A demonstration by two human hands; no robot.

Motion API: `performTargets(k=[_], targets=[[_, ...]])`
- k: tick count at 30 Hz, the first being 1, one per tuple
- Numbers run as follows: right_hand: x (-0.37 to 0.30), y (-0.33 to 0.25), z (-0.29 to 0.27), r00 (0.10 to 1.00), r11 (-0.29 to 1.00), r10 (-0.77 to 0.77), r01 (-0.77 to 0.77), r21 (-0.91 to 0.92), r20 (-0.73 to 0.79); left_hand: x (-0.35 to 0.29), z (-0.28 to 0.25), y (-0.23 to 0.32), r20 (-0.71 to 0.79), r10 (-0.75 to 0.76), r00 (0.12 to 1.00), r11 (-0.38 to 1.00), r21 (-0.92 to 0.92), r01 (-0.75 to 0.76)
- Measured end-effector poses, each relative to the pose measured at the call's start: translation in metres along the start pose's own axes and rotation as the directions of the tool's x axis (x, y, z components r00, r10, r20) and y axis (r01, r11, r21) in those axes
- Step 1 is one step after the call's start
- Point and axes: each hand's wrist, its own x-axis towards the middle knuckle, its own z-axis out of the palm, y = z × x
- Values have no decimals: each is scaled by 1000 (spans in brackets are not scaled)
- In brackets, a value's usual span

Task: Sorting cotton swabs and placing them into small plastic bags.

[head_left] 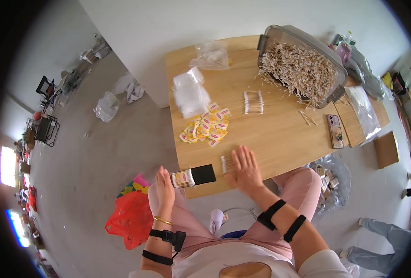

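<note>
Brimming with cotton swabs, grey bin at table's far right, right hand flat-fingered over swab row, left hand beside yellow-labelled pack, grip unclear.

1. Left hand: upright, fingers extended, against a cotton-swab pack with yellow label; grip cannot be determined.
2. Pack adjoins a flat black panel at the table's near edge.
3. Right hand: palm down, fingers spread, partly covering a swab row.
4. Second swab row: mid-table, evenly aligned.
5. Grey tub: tilted, loose swabs at its lip.
6. Yellow-and-white labels: heaped beside clear plastic bags.
</note>
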Motion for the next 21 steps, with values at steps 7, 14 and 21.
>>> performTargets(k=[7, 14, 21], targets=[[-3, -65, 20, 995, 993, -94, 91, 70, 40, 4, 28, -26, 68, -374, 925, 795, -490, 358], [-3, -68, 21, 997, 997, -70, 69, 33, 28, 2, 33, -10, -66, -215, 974, 963, -180, 200], [-2, -71, 19, 997, 996, -72, 71, 49, 17, 4, 41, -11, -156, -164, 974, 971, -200, 132]])
